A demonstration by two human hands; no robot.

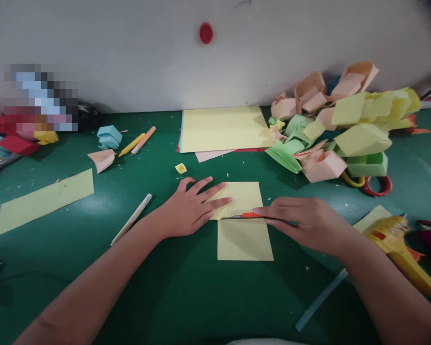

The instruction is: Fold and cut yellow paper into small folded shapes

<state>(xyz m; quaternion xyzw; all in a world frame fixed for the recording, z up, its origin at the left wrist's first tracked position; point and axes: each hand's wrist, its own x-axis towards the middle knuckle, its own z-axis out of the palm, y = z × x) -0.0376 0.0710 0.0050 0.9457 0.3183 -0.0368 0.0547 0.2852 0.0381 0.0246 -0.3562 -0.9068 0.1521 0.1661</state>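
Note:
A pale yellow sheet of paper (244,242) lies on the green tabletop, with a line across its middle. My left hand (194,206) presses flat on the upper left of this sheet, fingers spread. In my right hand (301,218) is an orange utility knife (250,215), held low and almost level. Its blade lies along the middle line and points left, toward my left fingertips. Whether the two halves are fully parted there I cannot tell. Just above my left hand sits a tiny yellow folded paper piece (181,168).
A stack of coloured paper (226,128) lies at the back by the wall. Folded paper pieces (325,165) are heaped at the back right, with red-handled scissors (378,187) below. A yellow glue gun (395,239) rests by my right forearm. At left lie a white stick (131,219) and a paper strip (45,201).

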